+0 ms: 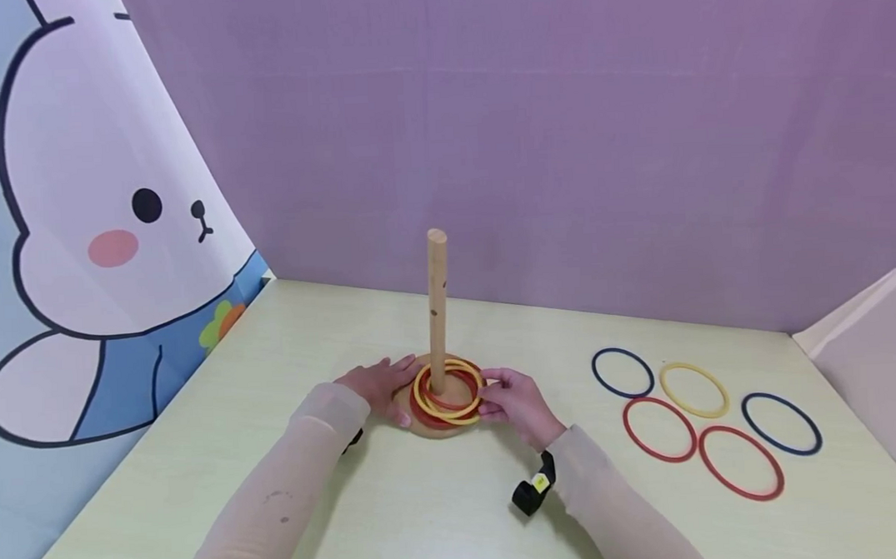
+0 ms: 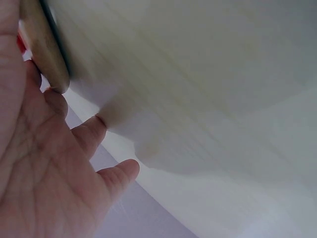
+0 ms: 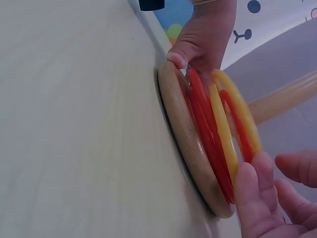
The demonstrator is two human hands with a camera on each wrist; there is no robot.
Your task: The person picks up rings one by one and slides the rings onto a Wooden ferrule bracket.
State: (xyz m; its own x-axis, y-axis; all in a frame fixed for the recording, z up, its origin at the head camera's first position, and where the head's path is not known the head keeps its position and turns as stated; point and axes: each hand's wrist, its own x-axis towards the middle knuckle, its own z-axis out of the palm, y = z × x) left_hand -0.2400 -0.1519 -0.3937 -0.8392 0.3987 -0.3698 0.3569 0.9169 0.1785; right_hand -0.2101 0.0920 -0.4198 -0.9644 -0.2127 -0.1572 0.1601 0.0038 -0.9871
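A wooden peg (image 1: 438, 313) rises upright from a round wooden base (image 1: 434, 433). Several red and yellow rings lie loosely stacked round its foot, among them a red ring (image 3: 202, 104) low down and a yellow ring (image 3: 238, 101) on top. My left hand (image 1: 378, 386) rests on the base's left side; its thumb lies at the rim in the right wrist view. On the opposite side, my right hand (image 1: 523, 405) touches the outer edge of the stacked rings with its fingertips. Its fingers (image 3: 251, 191) reach the yellow rings, while another digit stands apart.
On the table (image 1: 398, 515) at right lie loose rings: two blue rings, one farther left (image 1: 596, 374) and one farther right (image 1: 817, 432), a yellow ring (image 1: 726, 399), and two red rings (image 1: 627, 428). A purple cloth wall (image 1: 533, 159) stands behind, a cartoon-printed sheet (image 1: 62, 205) at left.
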